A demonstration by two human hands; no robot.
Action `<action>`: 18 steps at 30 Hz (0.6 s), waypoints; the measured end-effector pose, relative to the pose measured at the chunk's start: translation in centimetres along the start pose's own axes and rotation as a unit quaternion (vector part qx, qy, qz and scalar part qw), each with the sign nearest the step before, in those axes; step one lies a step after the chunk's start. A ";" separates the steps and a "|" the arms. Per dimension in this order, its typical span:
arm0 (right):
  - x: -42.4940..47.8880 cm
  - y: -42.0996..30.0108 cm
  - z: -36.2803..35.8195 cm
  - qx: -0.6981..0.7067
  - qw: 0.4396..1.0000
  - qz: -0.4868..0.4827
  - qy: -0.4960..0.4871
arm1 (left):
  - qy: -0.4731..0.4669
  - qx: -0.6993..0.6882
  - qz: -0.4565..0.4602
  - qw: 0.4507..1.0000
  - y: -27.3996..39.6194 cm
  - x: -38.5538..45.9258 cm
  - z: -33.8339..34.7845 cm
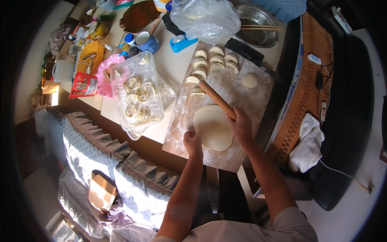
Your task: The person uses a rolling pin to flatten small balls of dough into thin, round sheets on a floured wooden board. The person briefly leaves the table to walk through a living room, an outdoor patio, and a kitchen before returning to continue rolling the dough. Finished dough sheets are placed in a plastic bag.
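Observation:
A round, flattened sheet of dough (213,128) lies on the floured wooden board (181,121) in front of me. My left hand (192,142) has its fingers curled at the sheet's left edge, gripping the rim. In my right hand (242,124) is one end of a wooden rolling pin (217,99), which slants up and left past the far edge of the sheet. The right hand also rests close against the sheet's right edge. Several folded dumplings (217,59) sit in rows on the far part of the board. A small ball of dough (250,80) lies at the right.
A black-bladed cleaver (245,51) lies at the board's far right corner. Beyond it stands a metal basin (257,33) with chopsticks across it. Left of the board, a clear plastic tray (136,93) holds several dumplings. A plastic bag (205,19) and blue mug (148,42) stand further back.

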State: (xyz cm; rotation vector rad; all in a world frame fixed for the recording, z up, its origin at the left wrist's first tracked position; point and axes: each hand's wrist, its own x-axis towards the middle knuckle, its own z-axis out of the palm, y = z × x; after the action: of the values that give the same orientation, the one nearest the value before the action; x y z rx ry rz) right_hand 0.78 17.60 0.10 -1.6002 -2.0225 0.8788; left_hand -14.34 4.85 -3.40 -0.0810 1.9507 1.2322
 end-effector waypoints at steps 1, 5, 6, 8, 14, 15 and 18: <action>0.1 0.1 0.3 0.006 1.000 -0.004 0.003 | -0.013 0.011 0.018 1.000 0.3 0.0 0.2; 1.2 0.0 1.1 0.039 0.998 -0.048 -0.020 | -0.050 -0.011 0.091 0.995 1.5 0.1 0.4; 2.1 0.2 1.4 0.046 0.994 -0.096 -0.024 | -0.043 -0.017 0.089 0.995 0.6 0.6 0.3; 3.4 0.3 1.4 0.016 0.985 -0.157 -0.064 | -0.065 -0.059 0.067 0.994 0.3 0.2 0.3; 4.6 -0.6 3.1 -0.063 0.973 -0.194 -0.111 | -0.102 -0.068 -0.028 0.992 -2.6 -2.5 -1.4; 4.6 -0.6 3.2 -0.076 0.973 -0.181 -0.118 | -0.103 -0.060 -0.036 0.992 -2.4 -2.8 -1.4; 5.0 -0.3 3.2 -0.045 0.975 -0.192 -0.102 | -0.116 -0.062 -0.033 0.991 -2.0 -3.1 -1.2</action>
State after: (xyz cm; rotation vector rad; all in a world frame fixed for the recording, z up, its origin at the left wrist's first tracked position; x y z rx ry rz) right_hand -2.78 21.66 -2.28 -1.1359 -2.4358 0.8377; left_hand -12.13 1.85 -2.58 -0.0610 1.6587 1.2595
